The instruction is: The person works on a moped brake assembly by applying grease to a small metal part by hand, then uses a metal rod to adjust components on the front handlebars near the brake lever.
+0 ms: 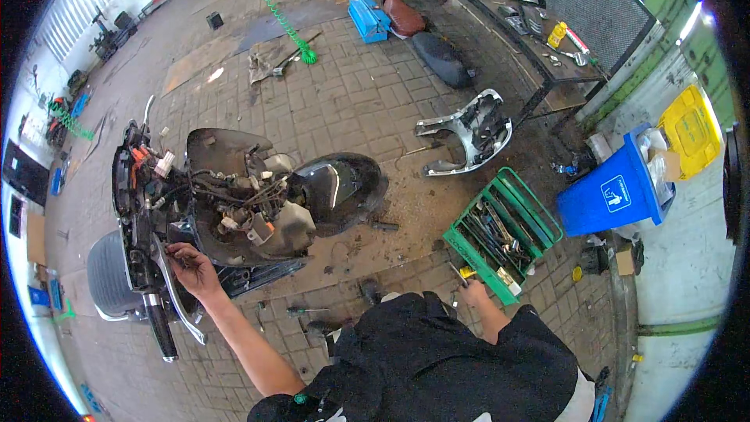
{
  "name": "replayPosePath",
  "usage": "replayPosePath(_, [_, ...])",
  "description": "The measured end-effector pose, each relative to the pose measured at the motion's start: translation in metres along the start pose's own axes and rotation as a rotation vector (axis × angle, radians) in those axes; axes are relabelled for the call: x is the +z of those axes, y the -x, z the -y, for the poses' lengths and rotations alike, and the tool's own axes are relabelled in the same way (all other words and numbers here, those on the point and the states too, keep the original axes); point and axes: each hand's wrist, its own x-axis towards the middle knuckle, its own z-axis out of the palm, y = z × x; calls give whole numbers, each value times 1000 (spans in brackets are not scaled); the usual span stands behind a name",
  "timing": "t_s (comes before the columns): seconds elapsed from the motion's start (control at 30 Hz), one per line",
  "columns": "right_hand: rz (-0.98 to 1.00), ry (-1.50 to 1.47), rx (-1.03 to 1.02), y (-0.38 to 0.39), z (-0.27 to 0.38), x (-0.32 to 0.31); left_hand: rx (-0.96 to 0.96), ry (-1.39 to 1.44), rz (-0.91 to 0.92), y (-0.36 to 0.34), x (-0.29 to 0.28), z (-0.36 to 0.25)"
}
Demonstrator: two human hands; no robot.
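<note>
A partly stripped scooter (258, 195) stands at my left, with its wiring laid bare. My left hand (194, 271) is beside the silver brake lever (173, 289) at the scooter's handlebar. Its fingers are curled and pressed together; what they may pinch is too small to make out. Low at the near end of a green metal toolbox (508, 285), my right hand (473, 294) is closed around a thin, rod-like tool (455, 268). A small yellow thing (467, 272) shows just above that hand. Wrenches and other hand tools (500, 230) fill the open toolbox.
A silver-and-black scooter body panel (476, 133) lies on the paving beyond the toolbox. A blue bin (605, 191) with a yellow lid stands right. Farther off are a black seat (443, 59), a blue toolbox (368, 19) and a metal workbench (500, 12). A screwdriver (307, 310) lies near me.
</note>
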Motion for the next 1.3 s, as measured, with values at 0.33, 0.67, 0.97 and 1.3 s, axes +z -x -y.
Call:
replayPosePath(0.33, [-15,37,-45,-3,4,-2,8,55,-42,1,8,11])
replayPosePath(0.67, [-91,-18,-25,19,22,-18,-72,34,-27,1,9,2])
replayPosePath(0.97, [-207,38,-22,57,-5,-3,-267,163,56,1,5,7])
replayPosePath(1.3, [-181,-20,-24,96,-3,5,-81,234,-191,3,16,12])
